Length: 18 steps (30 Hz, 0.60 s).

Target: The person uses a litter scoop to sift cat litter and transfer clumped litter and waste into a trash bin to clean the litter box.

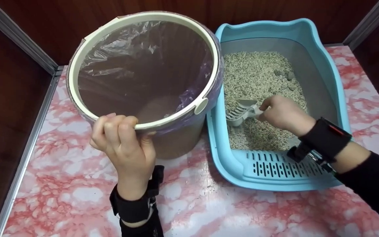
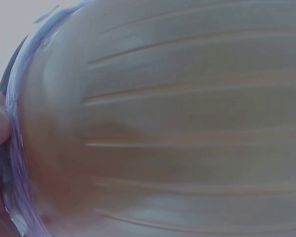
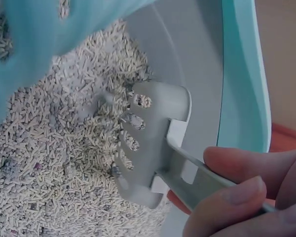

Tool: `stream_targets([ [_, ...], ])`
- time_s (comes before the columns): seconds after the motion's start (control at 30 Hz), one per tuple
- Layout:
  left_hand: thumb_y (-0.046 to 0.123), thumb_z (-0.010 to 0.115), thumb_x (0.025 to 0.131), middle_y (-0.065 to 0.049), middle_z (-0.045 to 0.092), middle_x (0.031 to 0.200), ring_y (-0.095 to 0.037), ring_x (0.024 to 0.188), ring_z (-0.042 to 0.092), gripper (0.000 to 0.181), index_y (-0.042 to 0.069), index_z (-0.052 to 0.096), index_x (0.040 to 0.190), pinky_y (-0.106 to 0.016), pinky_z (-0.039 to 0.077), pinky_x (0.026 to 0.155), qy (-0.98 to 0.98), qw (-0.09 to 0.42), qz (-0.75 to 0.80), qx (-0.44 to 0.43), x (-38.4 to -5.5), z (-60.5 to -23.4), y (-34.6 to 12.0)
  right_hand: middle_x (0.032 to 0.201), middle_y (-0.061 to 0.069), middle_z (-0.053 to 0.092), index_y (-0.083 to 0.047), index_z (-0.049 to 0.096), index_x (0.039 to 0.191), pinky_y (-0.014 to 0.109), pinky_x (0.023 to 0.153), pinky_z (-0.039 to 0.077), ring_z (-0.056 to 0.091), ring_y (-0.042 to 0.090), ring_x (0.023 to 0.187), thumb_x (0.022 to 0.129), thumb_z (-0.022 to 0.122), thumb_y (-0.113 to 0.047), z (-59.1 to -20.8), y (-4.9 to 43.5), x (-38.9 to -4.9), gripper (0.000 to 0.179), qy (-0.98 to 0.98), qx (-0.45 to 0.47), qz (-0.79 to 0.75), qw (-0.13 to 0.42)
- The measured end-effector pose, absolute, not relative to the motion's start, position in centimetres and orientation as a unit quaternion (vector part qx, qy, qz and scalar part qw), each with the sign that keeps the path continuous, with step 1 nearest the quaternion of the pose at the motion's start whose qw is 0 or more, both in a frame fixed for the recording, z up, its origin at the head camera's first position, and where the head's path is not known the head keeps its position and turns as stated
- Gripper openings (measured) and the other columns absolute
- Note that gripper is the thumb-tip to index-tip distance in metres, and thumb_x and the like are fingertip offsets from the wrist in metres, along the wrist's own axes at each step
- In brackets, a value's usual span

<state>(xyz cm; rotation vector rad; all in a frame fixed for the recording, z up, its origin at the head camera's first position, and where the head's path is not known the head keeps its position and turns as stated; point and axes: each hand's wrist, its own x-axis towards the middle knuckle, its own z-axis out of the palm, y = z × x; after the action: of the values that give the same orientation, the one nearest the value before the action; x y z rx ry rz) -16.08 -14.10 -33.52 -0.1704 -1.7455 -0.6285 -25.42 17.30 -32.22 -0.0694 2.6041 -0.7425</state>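
My left hand (image 1: 123, 144) grips the front rim of a trash can (image 1: 179, 141), fingers over the cream ring (image 1: 72, 74) and thumb outside. A thin purple plastic bag (image 1: 117, 56) lines the can. In the left wrist view the can's ribbed side (image 2: 187, 113) fills most of the picture. My right hand (image 1: 283, 113) pinches the handle of a grey slotted litter scoop (image 1: 239, 113). The scoop's head (image 3: 153, 143) sits at the pellet litter (image 3: 54, 168) near the box's left wall; pellets show through its slots.
The blue litter box (image 1: 336, 89) stands right beside the can. Dark clumps (image 1: 285, 75) lie on the litter (image 1: 255, 72) toward the back right. A slotted step (image 1: 281, 166) spans the box's front. Dark red panels (image 1: 176, 6) enclose the marbled pink floor (image 1: 77, 200).
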Motion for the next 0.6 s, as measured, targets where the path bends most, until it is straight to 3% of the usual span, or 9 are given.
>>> stream_targets([
  [0.2, 0.049, 0.050, 0.095, -0.014, 0.049, 0.086, -0.039, 0.100, 0.042, 0.046, 0.004, 0.052, 0.085, -0.054, 0.023, 0.088, -0.752, 0.596, -0.271, -0.072, -16.1, -33.5, -14.2, 0.097, 0.015, 0.055, 0.005, 0.056, 0.123, 0.025, 0.048, 0.037, 0.043, 0.013, 0.058, 0.092, 0.063, -0.011, -33.3, 17.1, -26.8, 0.035, 0.930, 0.008, -0.308, 0.201],
  [0.47, 0.050, 0.048, 0.096, -0.014, 0.048, 0.085, -0.039, 0.099, 0.042, 0.048, 0.004, 0.051, 0.084, -0.053, 0.023, 0.088, -0.752, 0.597, -0.272, -0.071, -16.1, -33.6, -14.1, 0.090, 0.012, 0.055, 0.005, 0.058, 0.114, 0.025, 0.049, 0.037, 0.043, 0.012, 0.059, 0.094, 0.062, -0.016, -34.9, 16.0, -28.6, 0.029, 0.934, 0.021, -0.318, 0.163],
  [0.6, 0.052, 0.047, 0.096, -0.014, 0.048, 0.085, -0.039, 0.099, 0.042, 0.049, 0.004, 0.051, 0.084, -0.053, 0.023, 0.088, -0.751, 0.598, -0.271, -0.071, -16.1, -33.5, -14.1, 0.079, 0.006, 0.050, 0.007, 0.057, 0.115, 0.023, 0.046, 0.035, 0.039, 0.010, 0.054, 0.098, 0.057, -0.019, -35.3, 16.2, -29.1, 0.031, 0.932, 0.002, -0.308, 0.193],
])
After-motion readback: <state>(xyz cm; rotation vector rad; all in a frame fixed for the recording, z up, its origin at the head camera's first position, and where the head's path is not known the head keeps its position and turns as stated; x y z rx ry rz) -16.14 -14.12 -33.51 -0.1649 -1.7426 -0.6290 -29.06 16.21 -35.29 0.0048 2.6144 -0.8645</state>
